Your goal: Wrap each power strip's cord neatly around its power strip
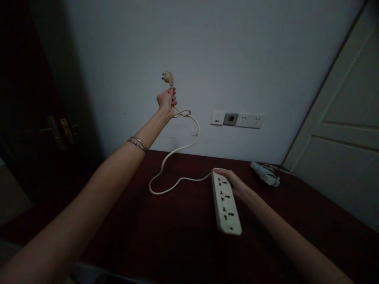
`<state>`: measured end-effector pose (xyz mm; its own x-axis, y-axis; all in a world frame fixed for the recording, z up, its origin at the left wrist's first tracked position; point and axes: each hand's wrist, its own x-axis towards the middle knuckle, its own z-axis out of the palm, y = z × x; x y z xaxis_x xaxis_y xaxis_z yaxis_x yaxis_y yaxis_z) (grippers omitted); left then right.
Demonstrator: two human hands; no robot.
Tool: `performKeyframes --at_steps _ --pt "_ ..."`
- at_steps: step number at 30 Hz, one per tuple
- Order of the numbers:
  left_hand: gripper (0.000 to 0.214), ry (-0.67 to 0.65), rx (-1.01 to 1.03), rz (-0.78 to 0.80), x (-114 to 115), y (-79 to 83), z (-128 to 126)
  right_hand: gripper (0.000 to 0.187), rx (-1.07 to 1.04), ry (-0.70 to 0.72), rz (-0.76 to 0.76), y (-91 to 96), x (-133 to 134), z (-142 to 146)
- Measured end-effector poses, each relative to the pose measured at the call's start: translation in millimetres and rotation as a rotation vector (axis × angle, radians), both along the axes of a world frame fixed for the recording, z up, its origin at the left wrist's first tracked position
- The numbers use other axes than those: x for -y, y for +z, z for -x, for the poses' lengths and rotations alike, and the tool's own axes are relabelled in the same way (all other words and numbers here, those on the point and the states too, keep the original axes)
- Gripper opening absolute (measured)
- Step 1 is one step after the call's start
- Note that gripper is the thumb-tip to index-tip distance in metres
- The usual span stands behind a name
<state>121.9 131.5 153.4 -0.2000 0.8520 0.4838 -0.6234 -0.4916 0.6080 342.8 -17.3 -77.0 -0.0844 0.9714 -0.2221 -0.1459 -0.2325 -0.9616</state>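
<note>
A white cord is gripped in the left hand, which is stretched forward and up with its fingers curled into a fist. The plug is held upright just above that fist, its dark pins pointed toward the left side of the view. Below the fist, near the wrist, the cord is crossed over itself in a small loop; from there it is hung in a wide, loose curve and led to the far end of a white power strip.

The power strip is pinched at that far end by the right hand: the thumb is laid over the top edge, while the other fingers are mostly hidden. Three groups of socket holes are shown on its face, which is turned toward the viewer. It is held over a dark red table; whether its near end is rested on the surface cannot be told.

Thin bracelets are worn on the left forearm. Behind, a row of wall outlets is set into a pale wall, above the table. To the right of the strip, a pale bundle is laid near the wall, and a panelled white door is seen beyond it
</note>
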Motion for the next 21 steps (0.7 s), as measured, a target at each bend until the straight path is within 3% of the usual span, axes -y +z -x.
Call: performKeyframes --at_steps 5,12,21 --pt "0.019 -0.142 -0.070 -0.010 22.2 -30.5 -25.1 0.018 0.058 -0.079 -0.064 -25.1 -18.1 2.3" --pt "0.020 -0.326 -0.180 -0.020 42.3 -85.6 -47.1 0.025 0.269 -0.196 -0.117 -53.9 -34.2 -13.6" --pt "0.009 -0.522 -0.320 0.021 62.4 -153.9 -65.2 0.026 0.625 -0.137 -0.193 -59.5 -48.6 -31.8"
